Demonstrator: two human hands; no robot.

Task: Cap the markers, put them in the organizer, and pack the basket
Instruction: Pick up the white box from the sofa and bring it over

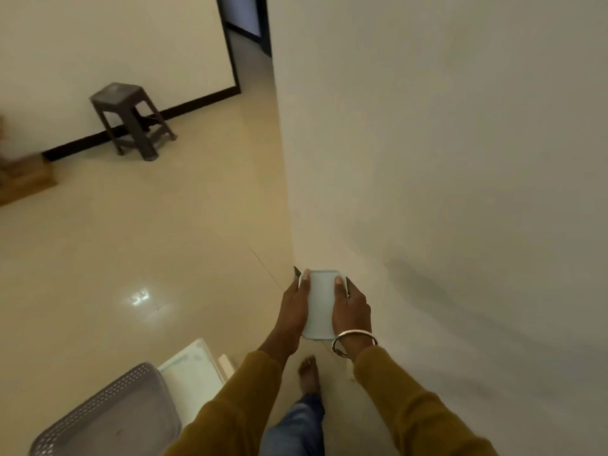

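A pale grey-blue rounded rectangular organizer [320, 304] is held in front of me, above the floor, between both hands. My left hand [294, 307] grips its left side and my right hand [350, 309] grips its right side, thumbs lying on the side facing me. Dark marker ends [296, 271] stick out past its far edge beside my fingers. A grey perforated basket [108, 416] lies at the lower left, partly cut off by the frame edge.
A white wall [444, 159] runs close along my right. A white tray or board [194, 366] lies by the basket. A dark plastic stool [131, 120] stands by the far wall. A wooden piece [23, 176] sits at left. My foot [309, 373] is below the organizer.
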